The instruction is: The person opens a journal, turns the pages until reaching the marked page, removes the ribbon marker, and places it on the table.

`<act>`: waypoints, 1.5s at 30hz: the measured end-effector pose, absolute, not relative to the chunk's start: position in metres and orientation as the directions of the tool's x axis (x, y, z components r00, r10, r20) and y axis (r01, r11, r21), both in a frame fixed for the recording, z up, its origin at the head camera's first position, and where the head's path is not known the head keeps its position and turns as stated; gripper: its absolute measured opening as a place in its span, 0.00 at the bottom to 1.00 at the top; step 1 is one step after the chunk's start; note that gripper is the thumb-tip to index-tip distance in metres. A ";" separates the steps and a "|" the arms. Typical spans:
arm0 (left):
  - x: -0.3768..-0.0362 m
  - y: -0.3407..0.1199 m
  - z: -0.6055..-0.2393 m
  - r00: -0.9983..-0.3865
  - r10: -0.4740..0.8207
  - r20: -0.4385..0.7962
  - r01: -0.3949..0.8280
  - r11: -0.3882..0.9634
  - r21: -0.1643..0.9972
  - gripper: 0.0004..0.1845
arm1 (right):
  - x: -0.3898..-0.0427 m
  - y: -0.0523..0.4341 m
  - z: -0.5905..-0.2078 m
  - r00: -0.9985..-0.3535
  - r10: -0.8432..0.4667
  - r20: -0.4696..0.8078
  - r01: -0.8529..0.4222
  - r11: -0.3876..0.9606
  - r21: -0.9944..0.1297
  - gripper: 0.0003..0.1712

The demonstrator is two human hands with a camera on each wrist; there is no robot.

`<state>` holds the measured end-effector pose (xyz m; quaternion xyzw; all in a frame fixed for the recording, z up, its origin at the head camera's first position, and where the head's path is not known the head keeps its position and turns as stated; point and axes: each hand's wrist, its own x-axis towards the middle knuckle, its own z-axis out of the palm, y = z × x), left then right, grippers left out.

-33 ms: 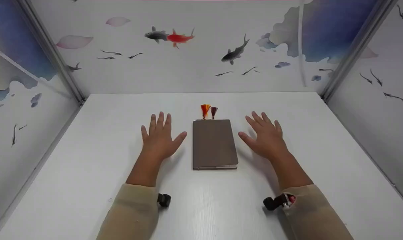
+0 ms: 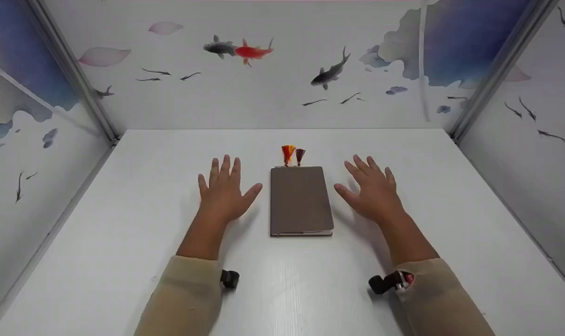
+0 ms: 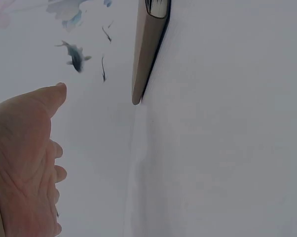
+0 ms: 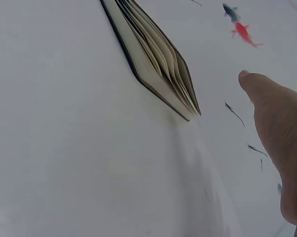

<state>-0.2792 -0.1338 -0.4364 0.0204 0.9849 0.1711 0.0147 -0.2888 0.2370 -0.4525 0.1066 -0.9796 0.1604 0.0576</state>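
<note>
A closed notebook with a brown cover [image 2: 301,200] lies flat on the white table between the two hands. From its far edge stick out an orange tassel [image 2: 288,153] and a dark red tassel [image 2: 300,156]. The left hand [image 2: 222,197] is spread palm down to the left of the notebook, its thumb pointing toward the cover without touching it. On the other side, the right hand [image 2: 375,196] is spread in the same way, also apart from the notebook. Its loose page edges [image 4: 161,54] show in the right wrist view, the spine [image 3: 147,54] in the left wrist view.
White panels with painted fish [image 2: 330,74] and clouds enclose the table [image 2: 282,289] at the back and both sides. Grey metal posts [image 2: 497,70] stand at the back corners. Small black devices [image 2: 230,279] sit at both sleeve cuffs.
</note>
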 end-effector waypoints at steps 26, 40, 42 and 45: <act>-0.267 -0.107 -0.425 -0.974 0.209 -0.092 0.146 0.878 0.455 0.52 | -0.279 0.212 -0.450 -0.979 -0.205 0.017 -0.189 0.866 -0.463 0.45; -0.258 -0.099 -0.433 -0.863 0.412 -0.292 0.229 0.835 0.501 0.48 | -0.278 0.198 -0.454 -0.970 -0.233 -0.062 -0.172 0.848 -0.501 0.47; -0.257 -0.098 -0.434 -0.853 0.428 -0.298 0.245 0.833 0.495 0.47 | -0.278 0.197 -0.454 -0.969 -0.235 -0.075 -0.167 0.850 -0.499 0.48; -0.257 -0.096 -0.435 -0.840 0.445 -0.310 0.260 0.832 0.490 0.46 | -0.277 0.197 -0.455 -0.965 -0.244 -0.095 -0.166 0.850 -0.499 0.48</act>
